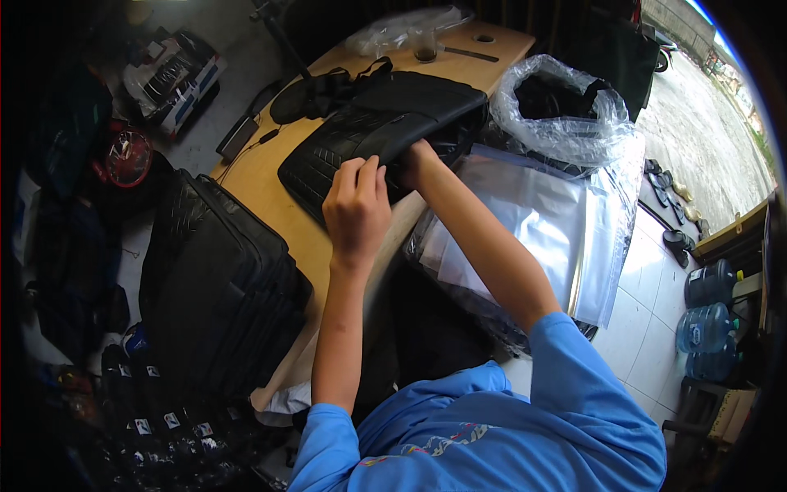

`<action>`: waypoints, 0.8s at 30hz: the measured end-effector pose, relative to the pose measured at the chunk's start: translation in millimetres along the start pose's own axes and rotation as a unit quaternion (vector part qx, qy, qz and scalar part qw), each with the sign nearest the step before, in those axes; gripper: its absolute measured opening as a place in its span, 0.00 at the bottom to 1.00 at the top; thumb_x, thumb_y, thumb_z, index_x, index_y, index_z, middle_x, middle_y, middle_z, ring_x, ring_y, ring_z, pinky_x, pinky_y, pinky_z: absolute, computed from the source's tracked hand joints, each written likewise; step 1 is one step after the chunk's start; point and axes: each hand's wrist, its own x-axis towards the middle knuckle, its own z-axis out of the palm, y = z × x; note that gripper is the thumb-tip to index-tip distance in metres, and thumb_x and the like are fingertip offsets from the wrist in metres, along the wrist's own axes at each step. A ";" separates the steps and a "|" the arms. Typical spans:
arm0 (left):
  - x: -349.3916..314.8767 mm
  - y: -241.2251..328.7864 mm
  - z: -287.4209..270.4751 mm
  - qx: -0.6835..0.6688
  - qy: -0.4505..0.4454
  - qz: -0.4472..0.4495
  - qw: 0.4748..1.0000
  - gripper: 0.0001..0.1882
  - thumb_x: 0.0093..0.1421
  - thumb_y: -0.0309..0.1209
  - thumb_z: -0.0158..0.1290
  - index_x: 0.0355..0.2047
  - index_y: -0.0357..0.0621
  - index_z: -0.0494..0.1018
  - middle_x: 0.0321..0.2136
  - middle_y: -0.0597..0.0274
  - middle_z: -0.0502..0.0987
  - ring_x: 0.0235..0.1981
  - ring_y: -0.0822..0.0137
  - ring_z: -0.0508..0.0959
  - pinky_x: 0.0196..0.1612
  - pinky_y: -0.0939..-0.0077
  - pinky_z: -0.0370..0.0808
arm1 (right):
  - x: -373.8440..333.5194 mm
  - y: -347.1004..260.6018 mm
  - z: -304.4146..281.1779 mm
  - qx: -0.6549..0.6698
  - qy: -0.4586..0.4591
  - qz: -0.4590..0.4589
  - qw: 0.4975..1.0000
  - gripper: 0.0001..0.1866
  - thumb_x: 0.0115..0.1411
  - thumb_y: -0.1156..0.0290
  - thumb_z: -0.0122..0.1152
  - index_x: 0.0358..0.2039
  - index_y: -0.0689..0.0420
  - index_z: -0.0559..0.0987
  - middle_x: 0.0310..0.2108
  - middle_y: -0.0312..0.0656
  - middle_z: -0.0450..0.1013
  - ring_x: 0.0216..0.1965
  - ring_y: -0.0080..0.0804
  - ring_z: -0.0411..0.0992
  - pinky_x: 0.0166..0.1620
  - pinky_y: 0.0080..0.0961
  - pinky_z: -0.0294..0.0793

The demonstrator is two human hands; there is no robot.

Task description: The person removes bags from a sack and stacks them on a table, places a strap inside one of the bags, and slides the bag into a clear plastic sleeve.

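Observation:
A black backpack (385, 123) with a stitched diamond pattern lies on the wooden table (299, 176), its straps toward the far left. At its near edge, the fingers of my left hand (358, 207) are closed on the rim of the opening. My right hand (420, 161) reaches into the opening up to about the wrist, so its fingers are hidden. To the left, several similar black bags (217, 271) stand stacked against one another.
Clear plastic sleeves (525, 213) lie in a pile to the right, below an open plastic bag (566, 135) with black items inside. A glass (424, 47) stands at the table's far end. Large water bottles (707, 328) and sandals (676, 238) are on the floor at right.

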 end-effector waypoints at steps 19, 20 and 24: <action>-5.8 8.5 1.6 -0.047 0.000 -0.032 0.998 0.08 0.54 0.26 0.54 0.35 0.35 0.75 0.30 0.53 0.74 0.32 0.54 0.76 0.34 0.67 0.73 | 6.9 -24.9 -0.3 -0.420 -0.203 -0.049 0.883 0.16 0.50 0.71 0.61 0.38 0.68 0.76 0.31 0.44 0.76 0.28 0.29 0.75 0.30 0.21 0.75; -8.2 6.5 2.6 -0.037 -0.016 -0.023 0.999 0.09 0.54 0.26 0.55 0.34 0.36 0.75 0.30 0.55 0.73 0.31 0.56 0.76 0.33 0.69 0.74 | -6.1 -34.8 -11.2 -0.505 -0.234 -0.080 0.827 0.17 0.49 0.71 0.62 0.38 0.68 0.76 0.30 0.44 0.76 0.28 0.29 0.75 0.30 0.20 0.75; -29.9 10.2 4.6 -0.044 -0.128 -0.043 0.990 0.10 0.52 0.29 0.57 0.35 0.38 0.75 0.31 0.57 0.73 0.33 0.57 0.74 0.36 0.68 0.73 | -62.8 -88.7 -86.9 -0.564 -0.055 0.015 0.824 0.12 0.51 0.74 0.59 0.36 0.66 0.78 0.25 0.41 0.76 0.23 0.25 0.74 0.28 0.19 0.75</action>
